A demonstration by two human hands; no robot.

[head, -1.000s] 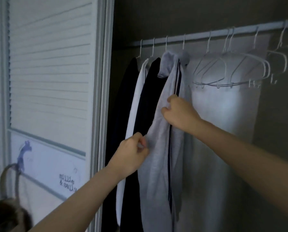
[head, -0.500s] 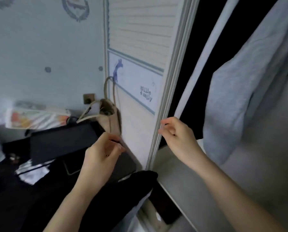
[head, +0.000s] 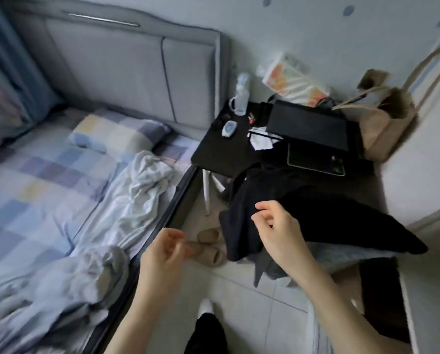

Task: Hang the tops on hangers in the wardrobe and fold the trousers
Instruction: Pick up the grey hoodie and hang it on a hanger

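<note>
Black garment [head: 303, 213]: heaped over the near edge of the black counter [head: 221, 152], its lower part hidden behind the right hand [head: 277, 231]; kind not determinable. Pale clothing [head: 137, 200]: crumpled on the bed [head: 35, 180], blurred. Tan bag [head: 385, 126]: contents obscured. Both grips are held apart, fingers loosely curled, nothing held; the left hand [head: 162, 254] is seen above the floor.

Checked bed [head: 47, 175], black side table [head: 221, 154], tote bag [head: 385, 131]
</note>
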